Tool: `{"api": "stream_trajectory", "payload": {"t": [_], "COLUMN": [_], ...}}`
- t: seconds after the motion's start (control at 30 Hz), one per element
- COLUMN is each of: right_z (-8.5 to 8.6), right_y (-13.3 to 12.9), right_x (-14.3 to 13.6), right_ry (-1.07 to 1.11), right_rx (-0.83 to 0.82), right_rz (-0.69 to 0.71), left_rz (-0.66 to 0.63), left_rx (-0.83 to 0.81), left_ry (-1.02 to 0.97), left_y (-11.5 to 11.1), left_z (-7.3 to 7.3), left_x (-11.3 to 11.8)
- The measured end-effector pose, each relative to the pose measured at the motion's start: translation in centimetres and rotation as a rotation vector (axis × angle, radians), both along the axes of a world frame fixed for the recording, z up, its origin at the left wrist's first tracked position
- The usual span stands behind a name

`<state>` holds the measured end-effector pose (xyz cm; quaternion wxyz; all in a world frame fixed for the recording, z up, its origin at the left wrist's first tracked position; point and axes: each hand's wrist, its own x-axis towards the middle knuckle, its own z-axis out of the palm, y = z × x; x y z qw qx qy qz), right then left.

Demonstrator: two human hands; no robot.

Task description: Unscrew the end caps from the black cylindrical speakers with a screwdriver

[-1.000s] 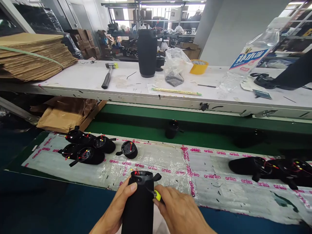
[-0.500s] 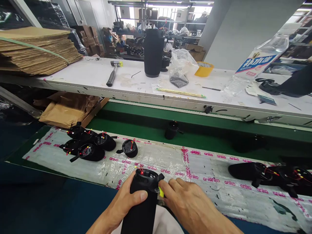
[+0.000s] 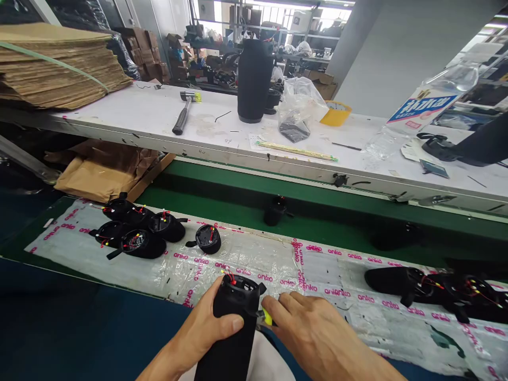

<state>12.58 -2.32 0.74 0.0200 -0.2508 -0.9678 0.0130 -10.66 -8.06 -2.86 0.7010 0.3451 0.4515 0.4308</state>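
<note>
My left hand (image 3: 204, 328) is wrapped round a black fabric-covered cylinder (image 3: 230, 344), thumb across its front. The cylinder is tilted with its open top toward the bench; red wires with small connectors stick out of it, and a short black strap sits at the rim's right. Against the right side below the rim, my right hand (image 3: 305, 330) grips a small yellow-handled tool (image 3: 267, 317). Most of that tool is hidden by the fingers, so its kind cannot be made out. A short black round housing (image 3: 208, 239) with red wires stands on the plastic-covered bench ahead.
Several black cylinders (image 3: 145, 243) lie at left, more (image 3: 400, 280) at right. On the white shelf (image 3: 214, 143) are a hammer (image 3: 183, 116), an upright black cylinder (image 3: 252, 82), a plastic bag (image 3: 299, 106), a yellow tape roll (image 3: 335, 113), a bottle (image 3: 426, 103) and stacked cardboard (image 3: 51, 69).
The yellow tool and my right hand have shifted slightly right and down along the cylinder's side. My left hand keeps its hold. The view has tilted a little.
</note>
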Motion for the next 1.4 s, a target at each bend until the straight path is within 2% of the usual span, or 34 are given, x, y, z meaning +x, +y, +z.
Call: {"api": "stream_trajectory", "payload": {"t": [0.17,0.57,0.7,0.83,0.97,1.07,1.17,1.23,1.4], "right_z": [-0.5,-0.1,0.9,1.1,0.7,1.0,0.4,-1.1,-7.0], "right_y": [0.1,0.7,0.7,0.4,1.1,3.2,7.3,11.2,20.8], "right_x": [0.2,0.2,0.0,-0.6,-0.9,-0.1,0.6,0.2,-3.1], "right_ry": [-0.035,-0.110,-0.270,-0.330,-0.260,-0.047,0.050,0.011,-0.020], "right_rx": [-0.007,-0.039,-0.016,-0.003,-0.082,-0.291,-0.410,-0.363,-0.300], "right_rz": [-0.024,-0.018,0.036,0.039,-0.021,-0.115,-0.381,-0.544,-0.666], "left_rz": [-0.028,-0.055,-0.099,-0.003,0.058,0.112,0.154,0.176,0.203], "left_rx": [0.020,-0.013,0.002,-0.026,-0.043,-0.028,0.052,0.111,0.291], "left_ry": [-0.001,-0.049,0.063,0.223,0.298,0.375,0.646,0.811,1.042], "left_y": [0.2,1.0,1.1,0.8,1.1,2.0,3.6,5.1,10.3], "left_z": [-0.5,-0.4,-0.3,-1.1,-1.9,-2.3,-3.5,-4.8,-8.8], "left_x": [-0.3,-0.3,-0.5,-0.2,-0.3,-0.6,-0.4,0.3,2.4]}}
